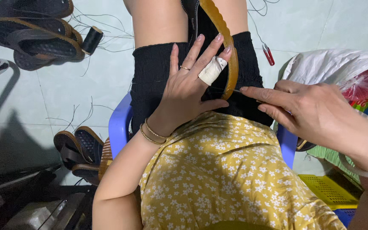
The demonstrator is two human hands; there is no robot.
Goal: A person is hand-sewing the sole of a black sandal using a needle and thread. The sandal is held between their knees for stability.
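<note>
Sandal sole: tan, rubbery, scalloped along its edge, curved, standing on its edge over the lap with a black upper behind it. Left hand: fingers spread flat and open, pressing against the sole's side; white cloth tape wraps the index finger, a thin ring sits on another, and two gold bangles circle the wrist. Right hand: fingers pinched together around a thin needle at the sole's lower edge.

Black smocked shorts, ribbed texture; mustard floral top, small white blossoms.

Blue plastic chair, smooth, under the person.

Pale green tiled floor, glossy, strewn with loose black threads. On it: stacked brown-and-black sandals, a black thread spool, further sandals beside the chair, red-handled snips, a white plastic sack, and a yellow perforated crate.
</note>
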